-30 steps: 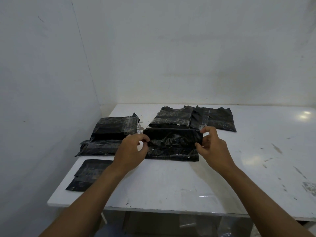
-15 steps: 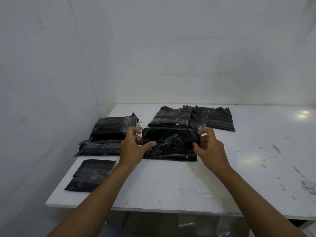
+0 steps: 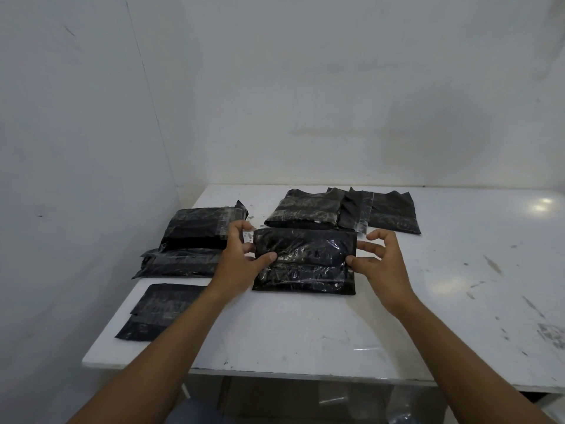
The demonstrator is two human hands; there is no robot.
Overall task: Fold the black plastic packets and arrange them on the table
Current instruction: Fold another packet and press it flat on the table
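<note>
- My left hand [image 3: 241, 264] pinches the left edge of the folded, glossy black plastic packet [image 3: 305, 261], thumb on top. The packet lies on the white table [image 3: 305, 332], between my hands.
- My right hand [image 3: 382, 264] is loose, fingers spread, and only the thumb tip touches the packet's right edge. With so little hold there, I judge the springy fold may pop open.
- The slick film could slip from my pinch.
- The stack of black folded packets [image 3: 195, 231] sits just beyond my left fingers, and a careless nudge could shift it.
</note>
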